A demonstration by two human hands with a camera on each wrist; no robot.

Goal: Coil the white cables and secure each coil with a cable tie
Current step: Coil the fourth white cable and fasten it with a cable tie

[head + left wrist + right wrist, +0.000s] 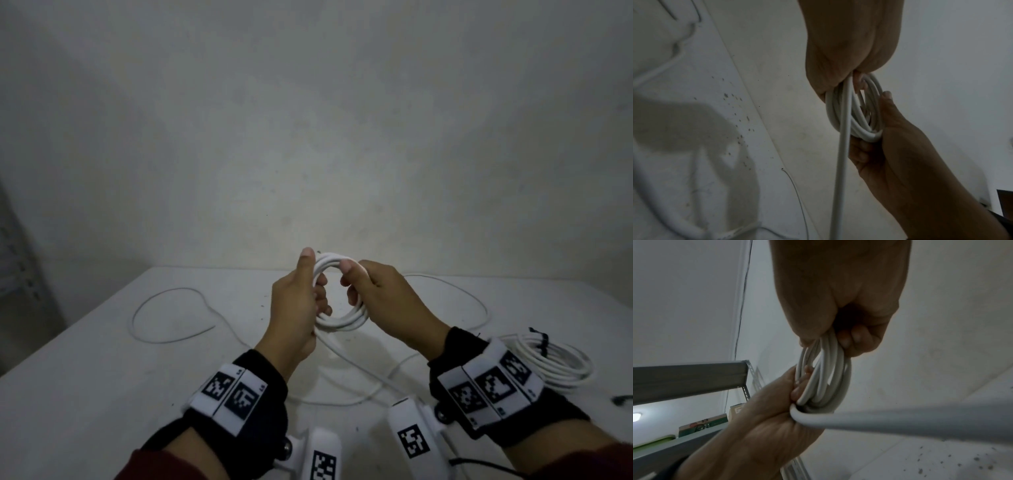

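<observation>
Both hands hold a white cable coil (337,291) above the bench (102,359) middle. Left hand (296,301) grips its left side, right hand (380,294) its right. Loose cable tail (359,366) trails onto bench. A tied coil (555,363) lies near the right edge.

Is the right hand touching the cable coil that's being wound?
Touching. The right wrist view shows the right hand with fingers curled round the coil.
</observation>
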